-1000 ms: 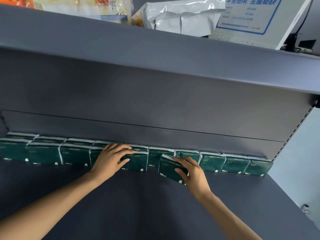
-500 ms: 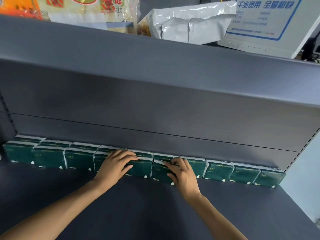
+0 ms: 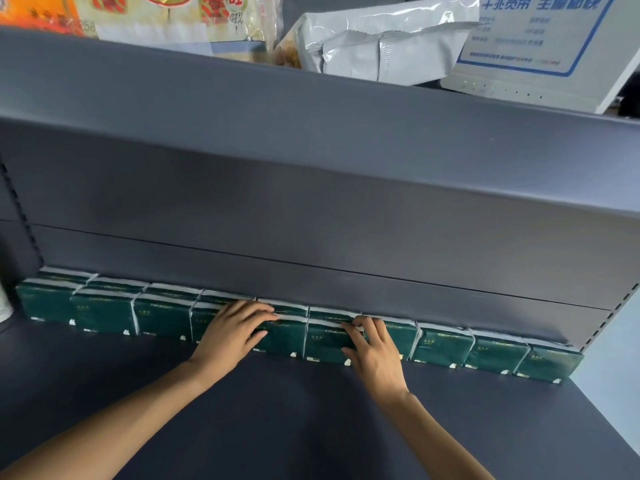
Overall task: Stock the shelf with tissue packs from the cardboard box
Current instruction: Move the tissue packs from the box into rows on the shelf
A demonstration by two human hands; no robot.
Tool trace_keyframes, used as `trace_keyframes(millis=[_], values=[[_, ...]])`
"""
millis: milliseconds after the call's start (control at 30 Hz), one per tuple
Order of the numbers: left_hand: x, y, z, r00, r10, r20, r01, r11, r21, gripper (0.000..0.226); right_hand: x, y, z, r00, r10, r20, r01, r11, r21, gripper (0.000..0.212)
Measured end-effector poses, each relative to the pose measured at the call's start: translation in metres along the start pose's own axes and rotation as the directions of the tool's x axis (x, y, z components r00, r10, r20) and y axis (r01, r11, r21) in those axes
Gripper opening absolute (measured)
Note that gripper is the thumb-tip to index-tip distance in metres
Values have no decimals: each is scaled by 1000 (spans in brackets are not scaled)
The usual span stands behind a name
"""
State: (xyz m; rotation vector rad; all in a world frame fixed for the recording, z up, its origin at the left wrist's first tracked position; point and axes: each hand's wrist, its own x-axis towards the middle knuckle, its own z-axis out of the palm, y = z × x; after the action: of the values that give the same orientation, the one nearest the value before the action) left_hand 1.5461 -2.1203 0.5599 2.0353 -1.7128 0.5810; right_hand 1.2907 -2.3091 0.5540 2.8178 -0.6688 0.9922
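Note:
Several dark green tissue packs (image 3: pixel 104 311) stand in a row along the back of the grey shelf (image 3: pixel 311 417), two deep on the left part and one deep at the right. My left hand (image 3: pixel 232 332) lies flat with straight fingers on the front of a pack near the middle. My right hand (image 3: pixel 375 351) presses with straight fingers on the neighbouring front pack (image 3: pixel 325 341), which stands upright and in line with the others. The cardboard box is out of view.
The upper shelf (image 3: pixel 311 109) overhangs the row and carries snack bags (image 3: pixel 374 39) and a white box with blue print (image 3: pixel 540 46). A slotted upright (image 3: pixel 609 320) bounds the shelf at the right, another upright at the left.
The pack under my right hand was tilted out in front of the row; it has been pushed back and now stands flush. My left hand stayed on its pack. The view tilted up.

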Motion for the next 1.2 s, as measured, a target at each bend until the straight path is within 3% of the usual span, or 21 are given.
trace_keyframes(millis=[267,400,667,933,1200], values=[[5,3,-4,1000,-2,-2,2,1000,30,29,8,5,-6,998,-56,-4,56,998,-14,49],[5,9,-12,998,-29,48,29,1000,-2,36,10,6,-13,998,-55,-5,55,998,12,43],[-28,23,-53,983,-174,55,181,970,-163,56,17,-17,-33,995,-81,56,59,947,316,41],[-84,36,-104,952,-306,25,306,944,-122,66,23,-73,-49,944,-235,234,66,824,562,59],[-175,44,-156,895,-446,0,446,895,-16,67,19,-159,-36,841,-487,237,220,707,672,67]])
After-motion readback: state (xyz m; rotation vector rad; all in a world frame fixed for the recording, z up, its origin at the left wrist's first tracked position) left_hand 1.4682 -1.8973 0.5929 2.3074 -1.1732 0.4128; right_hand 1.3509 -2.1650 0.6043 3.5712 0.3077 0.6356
